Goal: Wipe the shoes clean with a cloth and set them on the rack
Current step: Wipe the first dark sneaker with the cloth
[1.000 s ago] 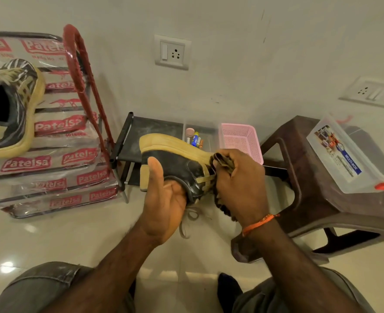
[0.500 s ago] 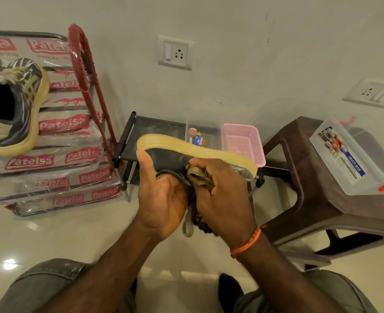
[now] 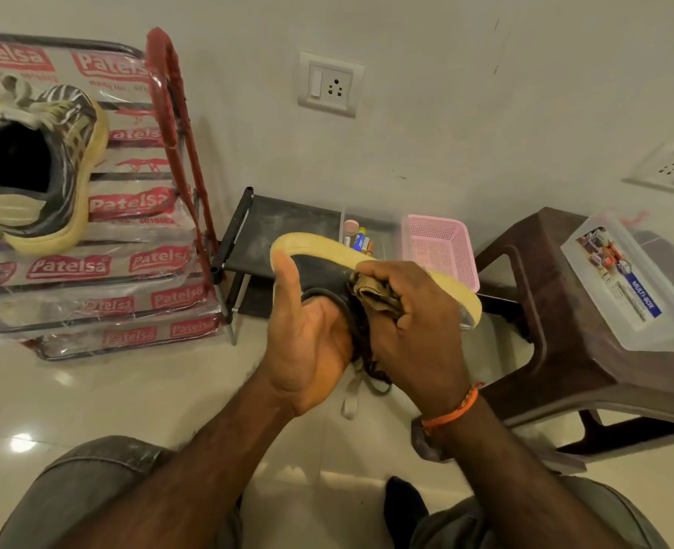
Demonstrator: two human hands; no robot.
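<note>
Yellowed rubber edges the dark shoe [image 3: 319,267] held sole-up in mid-air above the tiled floor [image 3: 129,394], in front of a low black shelf [image 3: 288,219]. The left hand [image 3: 307,342] has its grip curled round the shoe's collar, thumb lying up along the heel end; the right hand [image 3: 414,322] has its fingers closed on a bunched brown cloth [image 3: 375,295], pressed against the shoe's side just below the sole edge. The other shoe [image 3: 38,168] already sits on the upper tier of the red rack [image 3: 173,124] at the left, heel toward the camera. By my judgement the wiping is partway done and the second placing is yet to come. Loose laces [image 3: 351,394] dangle beneath the hands; they could catch in the cloth or snag on the rack's frame. The left grip is at one end only, so a firm stroke toward the toe may twist the shoe loose
</note>
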